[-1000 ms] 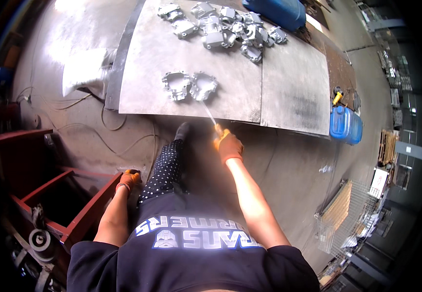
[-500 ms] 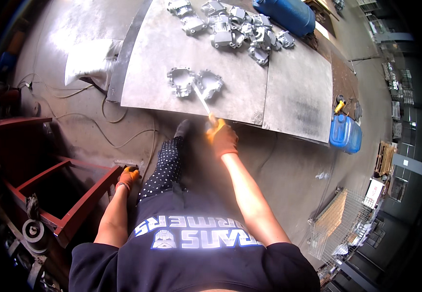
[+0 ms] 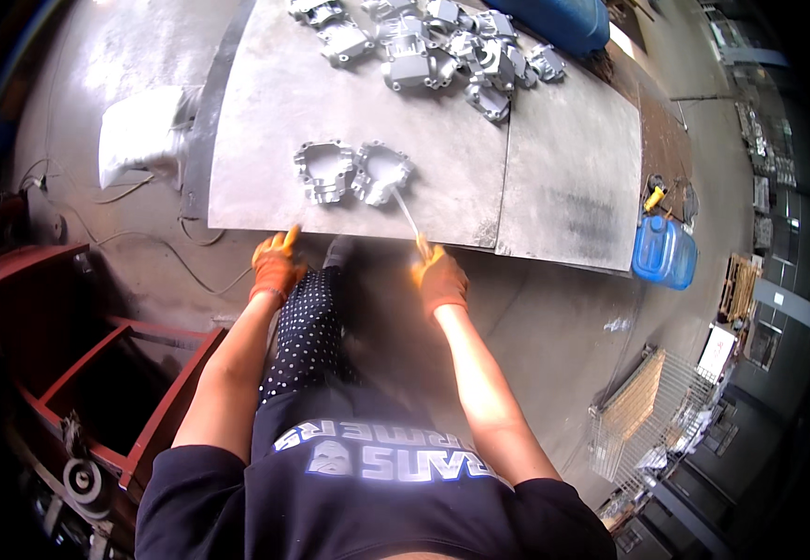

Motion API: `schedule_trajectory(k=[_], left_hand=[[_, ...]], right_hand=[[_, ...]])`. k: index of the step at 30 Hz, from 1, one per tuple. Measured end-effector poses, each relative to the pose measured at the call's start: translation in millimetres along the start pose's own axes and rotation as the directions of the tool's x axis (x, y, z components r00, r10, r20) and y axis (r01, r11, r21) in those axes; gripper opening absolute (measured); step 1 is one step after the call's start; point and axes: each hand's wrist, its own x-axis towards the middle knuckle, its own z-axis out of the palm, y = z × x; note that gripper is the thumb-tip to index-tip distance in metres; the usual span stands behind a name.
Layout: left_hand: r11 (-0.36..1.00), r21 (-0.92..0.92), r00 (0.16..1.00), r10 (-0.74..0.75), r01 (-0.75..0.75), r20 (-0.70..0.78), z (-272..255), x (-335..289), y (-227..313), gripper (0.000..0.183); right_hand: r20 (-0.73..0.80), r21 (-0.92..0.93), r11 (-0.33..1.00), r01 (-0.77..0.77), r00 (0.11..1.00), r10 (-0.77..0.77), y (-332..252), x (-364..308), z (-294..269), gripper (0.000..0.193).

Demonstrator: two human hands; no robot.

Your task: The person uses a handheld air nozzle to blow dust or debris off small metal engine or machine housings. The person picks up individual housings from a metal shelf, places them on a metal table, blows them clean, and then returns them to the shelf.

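My right hand, in an orange and yellow glove, is closed round the handle of a long thin file-like tool. The tool's far end meets the lower edge of a grey metal casting. A second open-framed casting lies beside it on the metal-topped table. My left hand, gloved the same way, is just short of the table's near edge. Nothing shows in it; one finger stretches forward and the others are partly bent.
Farther back on the table lies a pile of castings, with a blue drum behind. A blue jerrycan is at the right. A red metal frame stands at my left, near a white sack and hoses.
My left hand has come up from beside the red frame to the table edge. The tool's tip has shifted from the left casting to the right one, and the view has shifted slightly.
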Motion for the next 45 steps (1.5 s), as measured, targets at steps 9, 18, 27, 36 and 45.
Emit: schedule_trajectory(k=[9,18,27,36,45], left_hand=[[0.892,0.398,0.958,0.271,-0.215,-0.090,58.5,145.9,74.0,0.087],[0.836,0.513,0.968,0.249,-0.194,-0.038,86.7,181.3,79.8,0.065],[0.990,-0.067,0.710,0.137,-0.126,0.691,-3.8,207.9,118.0,0.056],[-0.126,-0.767,0.672,0.586,0.629,0.454,-67.8,178.7,98.2,0.028],[-0.574,-0.819,0.973,0.194,0.010,-0.124,-98.9,397.3,75.0,0.029]], right_hand=[[0.139,0.326,0.927,-0.186,0.979,0.148,42.8,-7.7,1.0,0.029],[0.194,0.491,0.841,-0.226,0.970,0.148,78.0,-61.0,-11.2,0.041],[-0.007,0.542,0.812,-0.215,0.965,0.261,107.8,-95.0,-24.5,0.026],[0.076,0.502,0.798,-0.335,0.936,0.345,90.6,-85.9,-37.9,0.026],[0.097,0.610,0.748,-0.262,0.961,0.257,74.7,-18.4,-47.1,0.035]])
